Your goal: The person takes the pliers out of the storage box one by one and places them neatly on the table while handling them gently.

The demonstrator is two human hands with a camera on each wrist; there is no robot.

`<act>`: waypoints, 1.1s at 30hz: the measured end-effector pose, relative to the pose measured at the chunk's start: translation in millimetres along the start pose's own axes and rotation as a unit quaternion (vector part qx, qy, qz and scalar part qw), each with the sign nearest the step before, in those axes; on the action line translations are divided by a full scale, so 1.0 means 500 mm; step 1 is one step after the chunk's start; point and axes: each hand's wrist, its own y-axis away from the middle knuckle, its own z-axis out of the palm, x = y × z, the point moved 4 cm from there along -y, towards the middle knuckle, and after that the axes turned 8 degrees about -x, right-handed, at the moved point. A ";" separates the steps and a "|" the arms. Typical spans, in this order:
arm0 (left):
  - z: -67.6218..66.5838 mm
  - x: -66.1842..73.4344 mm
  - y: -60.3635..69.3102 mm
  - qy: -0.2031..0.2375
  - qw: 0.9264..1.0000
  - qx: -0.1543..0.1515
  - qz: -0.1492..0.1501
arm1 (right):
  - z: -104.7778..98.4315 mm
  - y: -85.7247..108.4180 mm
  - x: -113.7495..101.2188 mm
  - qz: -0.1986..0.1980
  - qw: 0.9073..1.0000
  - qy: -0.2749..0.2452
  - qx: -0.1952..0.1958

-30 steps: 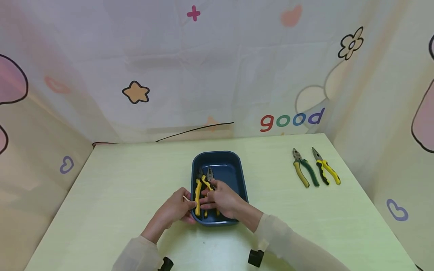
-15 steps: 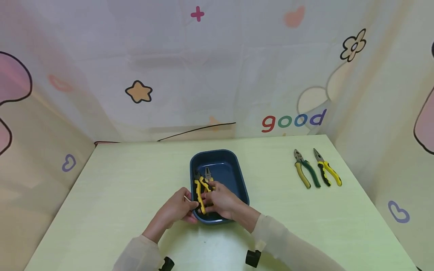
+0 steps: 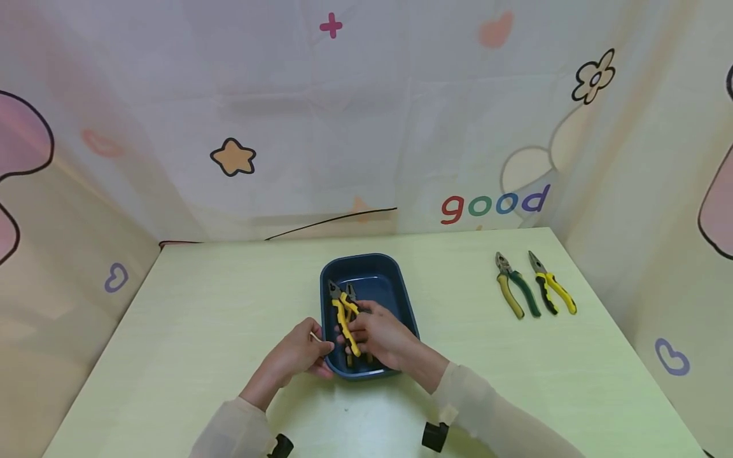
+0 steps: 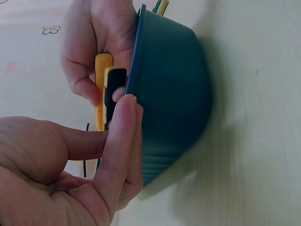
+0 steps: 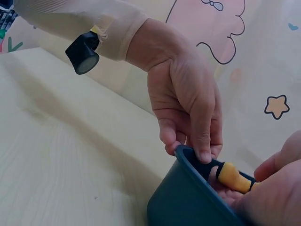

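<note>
A dark blue bin (image 3: 382, 380) stands at mid-table, with yellow-black pliers (image 3: 338, 312) tilted at its left side and a second pair (image 3: 350, 291) behind them, partly hidden. My right hand (image 3: 380, 334) reaches inside and grips the yellow-black pliers by the handles. At the near left corner my left hand (image 3: 303, 350) pinches the rim, thumb inside and fingers against the outer wall, as the left wrist view also shows (image 4: 117, 155). In the right wrist view a yellow handle end (image 5: 233, 178) shows just inside the rim.
Green-handled pliers (image 3: 508, 296) and yellow-black long-nose pliers (image 3: 558, 291) lie side by side at the table's right. A printed curtain (image 3: 355, 127) hangs behind the table (image 3: 229, 305) and along both sides.
The yellow-black pliers have tilted, their handle ends swinging rightward and their head now clearer at the bin's left side. My left hand has stayed on the rim.
</note>
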 end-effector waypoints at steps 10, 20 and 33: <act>-0.006 0.002 -0.003 -0.020 1.000 -0.005 -0.002 | -0.022 0.022 -0.020 -0.051 0.997 -0.041 -0.042; -0.005 0.003 -0.003 -0.024 1.000 -0.004 -0.001 | -0.041 0.050 -0.052 -0.073 0.993 -0.077 -0.055; -0.006 0.007 -0.001 -0.028 1.000 -0.003 -0.003 | -0.091 0.104 -0.123 -0.095 0.992 -0.083 -0.031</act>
